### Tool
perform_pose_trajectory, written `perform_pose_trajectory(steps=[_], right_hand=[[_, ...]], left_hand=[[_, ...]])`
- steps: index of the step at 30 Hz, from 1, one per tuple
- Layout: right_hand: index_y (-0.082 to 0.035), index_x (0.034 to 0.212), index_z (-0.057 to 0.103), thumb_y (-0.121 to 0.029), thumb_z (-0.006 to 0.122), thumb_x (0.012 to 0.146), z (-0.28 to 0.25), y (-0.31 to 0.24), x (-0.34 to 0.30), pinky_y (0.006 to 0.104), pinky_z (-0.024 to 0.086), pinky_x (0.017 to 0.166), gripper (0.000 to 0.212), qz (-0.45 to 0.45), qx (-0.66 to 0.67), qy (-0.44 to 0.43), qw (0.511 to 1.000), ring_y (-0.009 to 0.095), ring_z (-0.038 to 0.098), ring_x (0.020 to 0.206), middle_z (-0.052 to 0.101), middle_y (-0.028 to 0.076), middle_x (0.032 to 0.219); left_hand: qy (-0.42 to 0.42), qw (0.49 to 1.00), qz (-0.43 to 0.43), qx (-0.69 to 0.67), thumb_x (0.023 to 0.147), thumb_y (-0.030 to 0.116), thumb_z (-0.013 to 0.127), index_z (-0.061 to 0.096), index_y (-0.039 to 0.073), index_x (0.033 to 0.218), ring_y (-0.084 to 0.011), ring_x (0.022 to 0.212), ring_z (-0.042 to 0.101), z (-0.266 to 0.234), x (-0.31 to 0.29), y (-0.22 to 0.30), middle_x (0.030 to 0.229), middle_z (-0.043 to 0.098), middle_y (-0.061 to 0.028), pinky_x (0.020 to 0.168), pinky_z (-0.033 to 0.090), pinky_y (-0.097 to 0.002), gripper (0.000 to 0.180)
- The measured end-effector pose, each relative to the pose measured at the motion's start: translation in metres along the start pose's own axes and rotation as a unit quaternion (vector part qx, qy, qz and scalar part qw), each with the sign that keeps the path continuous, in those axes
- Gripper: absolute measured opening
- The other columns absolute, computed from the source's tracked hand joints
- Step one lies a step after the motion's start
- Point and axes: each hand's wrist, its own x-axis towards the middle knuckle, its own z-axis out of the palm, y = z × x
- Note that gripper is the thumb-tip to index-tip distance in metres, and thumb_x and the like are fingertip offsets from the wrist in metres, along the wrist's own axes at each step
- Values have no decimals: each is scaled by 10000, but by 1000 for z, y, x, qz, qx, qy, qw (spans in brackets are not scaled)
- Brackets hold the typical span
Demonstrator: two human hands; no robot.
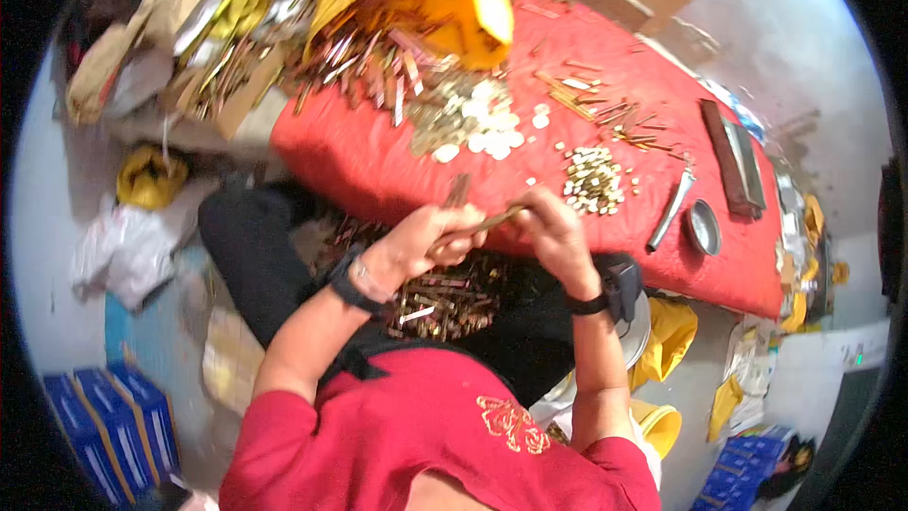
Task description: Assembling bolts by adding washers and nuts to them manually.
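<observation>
I'm pinching a strip (496, 221) between left hand (424, 238) and right hand (554, 232) | I'm judging it light, stiffish, probably slippery | I'm favouring its ends

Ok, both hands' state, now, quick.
Left hand: closed, holding a thin brownish strip.
Right hand: closed, pinching that strip's right end.

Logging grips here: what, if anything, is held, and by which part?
A thin brownish strip: the right hand grips its right end, the left hand its left part. Another brownish piece juts from the left hand, lower end hidden.
</observation>
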Motion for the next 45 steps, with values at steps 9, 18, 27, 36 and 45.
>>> perform_pose_trajectory(steps=[9,18,27,36,45], right_hand=[[-37,719,512,-314,428,964,0,5,-11,321,369,515,379,124,60,-97,986,162,445,533,461,56,578],[9,844,494,-170,476,919,13,11,15,342,435,606,195,-182,-109,152,965,271,517,653,511,118,741],[3,809,530,-224,559,884,2,23,23,353,431,611,241,-153,-143,108,972,293,528,713,482,144,724],[-8,740,557,-228,586,873,-1,5,23,250,372,508,258,19,-16,78,997,82,438,557,470,2,589],[-36,795,571,-234,606,873,13,13,21,220,374,544,216,-13,-5,85,996,53,432,605,478,-41,643]], left_hand=[[102,914,121,372,898,215,573,604,47,745,-39,529,399,14,-11,6,588,458,66,496,307,-212,228],[111,985,76,112,920,205,503,572,30,787,-38,411,336,6,-2,4,542,435,38,393,257,-179,231],[118,987,75,74,918,225,498,572,28,782,-31,402,329,11,1,3,533,426,39,379,242,-183,251],[88,990,72,81,938,263,464,569,51,806,-32,403,343,0,6,8,539,439,54,402,279,-174,272],[75,994,78,30,920,181,499,565,28,807,-19,407,370,-6,5,3,562,457,26,364,291,-153,202]])
